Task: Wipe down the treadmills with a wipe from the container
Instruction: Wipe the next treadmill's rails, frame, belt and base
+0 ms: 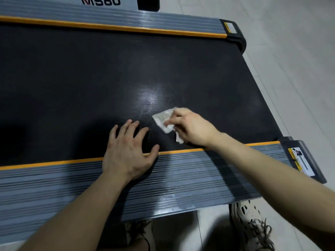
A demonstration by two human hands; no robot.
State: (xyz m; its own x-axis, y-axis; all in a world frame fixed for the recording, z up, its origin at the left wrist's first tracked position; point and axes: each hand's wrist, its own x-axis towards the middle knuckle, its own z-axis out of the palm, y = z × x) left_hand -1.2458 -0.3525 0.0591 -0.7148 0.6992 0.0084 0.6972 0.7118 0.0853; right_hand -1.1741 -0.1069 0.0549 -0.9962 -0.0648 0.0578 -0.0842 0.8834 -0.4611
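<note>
Head view: crumpled white wipe (163,118) on dimpled black belt (90,78).

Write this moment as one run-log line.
phase: wiping | right hand: pinches wipe on treadmill belt | left hand: flat across treadmill belt and side rail

treadmill housing (108,1): "MS80"; end-cap stickers (301,162): unreadable

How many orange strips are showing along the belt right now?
2. The far orange strip borders the belt on its far side; the near orange strip borders its near side, partly covered by the left hand and the right forearm. No others show.
</note>
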